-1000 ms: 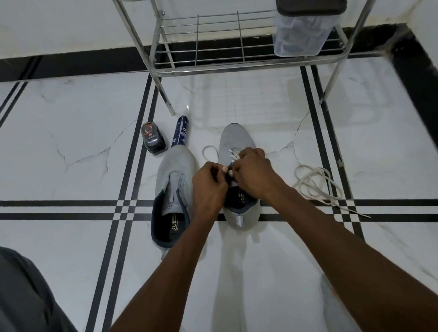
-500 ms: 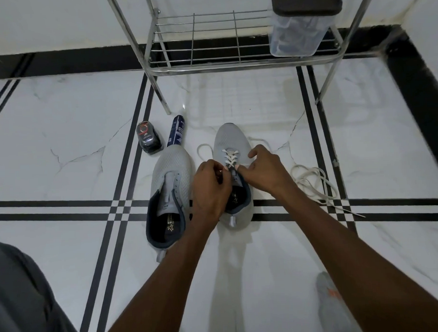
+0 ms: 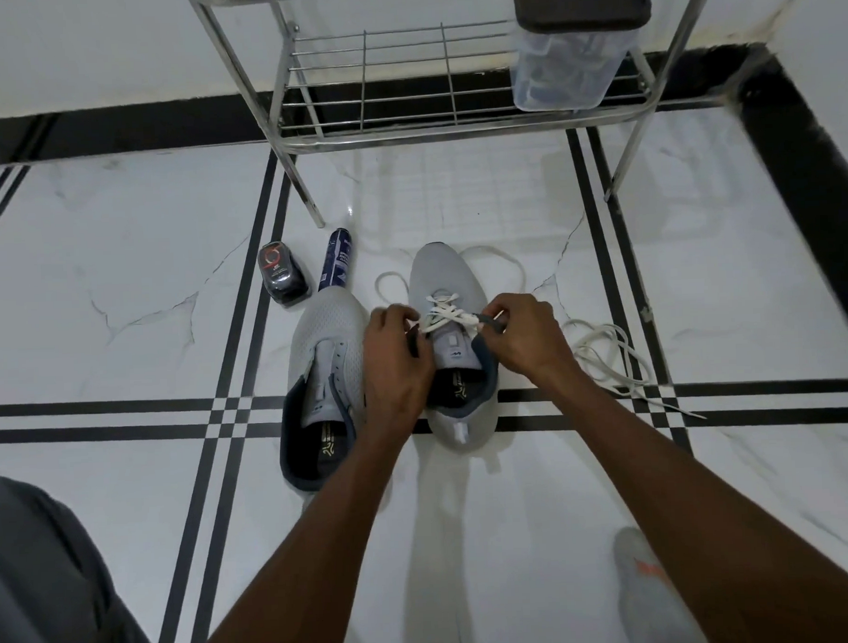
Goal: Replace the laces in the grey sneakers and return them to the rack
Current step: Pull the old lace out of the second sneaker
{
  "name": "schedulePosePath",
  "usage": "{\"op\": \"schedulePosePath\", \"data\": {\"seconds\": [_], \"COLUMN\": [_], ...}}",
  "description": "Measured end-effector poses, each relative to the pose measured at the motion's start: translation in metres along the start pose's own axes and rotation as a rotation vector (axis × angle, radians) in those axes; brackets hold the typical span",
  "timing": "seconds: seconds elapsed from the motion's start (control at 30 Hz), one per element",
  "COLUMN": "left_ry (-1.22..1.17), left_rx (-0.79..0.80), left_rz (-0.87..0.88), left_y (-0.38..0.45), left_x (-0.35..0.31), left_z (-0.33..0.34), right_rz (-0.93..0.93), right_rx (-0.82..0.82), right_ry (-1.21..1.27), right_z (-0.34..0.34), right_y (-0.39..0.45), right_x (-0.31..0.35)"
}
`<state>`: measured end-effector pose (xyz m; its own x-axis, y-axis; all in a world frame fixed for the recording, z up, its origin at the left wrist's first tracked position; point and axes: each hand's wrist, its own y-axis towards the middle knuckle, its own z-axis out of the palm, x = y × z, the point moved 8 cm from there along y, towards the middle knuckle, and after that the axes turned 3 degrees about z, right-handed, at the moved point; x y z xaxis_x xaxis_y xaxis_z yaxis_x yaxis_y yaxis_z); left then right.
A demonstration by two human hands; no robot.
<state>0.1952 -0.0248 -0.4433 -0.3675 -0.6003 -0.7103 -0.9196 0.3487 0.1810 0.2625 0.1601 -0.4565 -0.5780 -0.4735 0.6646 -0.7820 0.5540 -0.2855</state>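
Head view is showing two grey sneakers standing side by side on the white marble floor (image 3: 122, 283), toes toward the metal rack (image 3: 405, 124); the right sneaker (image 3: 447, 272) is carrying a white lace (image 3: 443, 313) crossed through its lower eyelets, and the left sneaker (image 3: 324, 353) is lying beside it without a lace. The left hand (image 3: 397, 365) is curling its fingers and pinching the lace at the left side of the eyelets; the right hand (image 3: 528, 337) is pinching the other lace end at the right edge of the tongue opening, fingers bent tightly; the crossed lace is lying between the two sets of fingertips. Loose ends of this lace are looping on the floor around the toe. A second loose lace (image 3: 611, 358) is lying in a tangle just to the right. On the rack's lowest shelf a clear plastic box (image 3: 567, 71) with a dark lid is standing; its contents are too blurred to tell. A small dark bottle (image 3: 281, 275) and a blue spray can (image 3: 336, 266) are lying near the left sneaker's toe.
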Motion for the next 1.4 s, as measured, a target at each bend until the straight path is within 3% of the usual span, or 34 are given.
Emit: {"op": "schedulePosePath", "data": {"seconds": [0.13, 0.37, 0.43, 0.5, 0.57, 0.63, 0.73, 0.87, 0.93, 1.0, 1.03, 1.07, 1.13, 1.27, 1.4], "left_ry": [0.253, 0.48, 0.402, 0.178, 0.061, 0.047, 0.205, 0.442, 0.37, 0.161, 0.086, 0.121, 0.174, 0.272, 0.441], "left_rx": [0.132, 0.238, 0.087, -0.21, -0.284, -0.159, 0.1, 0.19, 0.034, -0.308, -0.406, -0.421, -0.309, 0.167, 0.266], "left_rz": [0.287, 0.408, 0.283, -0.071, -0.232, -0.112, 0.241, 0.406, 0.258, -0.176, -0.35, -0.4, -0.228, 0.237, 0.27], "left_y": [0.004, 0.02, 0.026, 0.029, 0.024, 0.024, 0.016, 0.016, 0.024, 0.032, 0.032, 0.033, 0.041, 0.025, 0.021], "left_x": [-0.04, -0.04, -0.034, -0.005, 0.016, 0.004, -0.032, -0.039, -0.031, 0.001, 0.017, 0.023, 0.01, -0.038, -0.038], "left_z": [0.021, 0.038, 0.021, -0.016, -0.028, -0.019, 0.009, 0.026, 0.005, -0.044, -0.058, -0.065, -0.058, 0.01, 0.029], "right_rz": [-0.048, -0.055, -0.03, -0.021, -0.022, -0.035, -0.062, -0.065, -0.041, -0.024, -0.022, -0.02, -0.028, -0.044, -0.066], "right_rx": [0.075, 0.089, 0.054, 0.03, 0.035, 0.055, 0.072, 0.095, 0.079, 0.056, 0.047, 0.047, 0.061, 0.065, 0.08], "right_ry": [-0.008, 0.003, 0.034, 0.051, 0.053, 0.04, 0.011, 0.003, 0.024, 0.042, 0.047, 0.057, 0.068, 0.053, 0.062], "right_z": [0.005, 0.002, -0.001, -0.004, -0.004, -0.002, 0.0, 0.0, 0.0, -0.001, -0.002, -0.002, 0.0, -0.001, 0.0], "right_y": [0.0, -0.001, 0.001, 0.001, 0.002, 0.003, 0.003, 0.004, 0.004, 0.002, 0.001, 0.0, -0.002, -0.002, -0.002], "right_x": [0.014, 0.014, 0.009, 0.007, 0.007, 0.01, 0.016, 0.017, 0.011, 0.006, 0.005, 0.004, 0.006, 0.012, 0.013]}}
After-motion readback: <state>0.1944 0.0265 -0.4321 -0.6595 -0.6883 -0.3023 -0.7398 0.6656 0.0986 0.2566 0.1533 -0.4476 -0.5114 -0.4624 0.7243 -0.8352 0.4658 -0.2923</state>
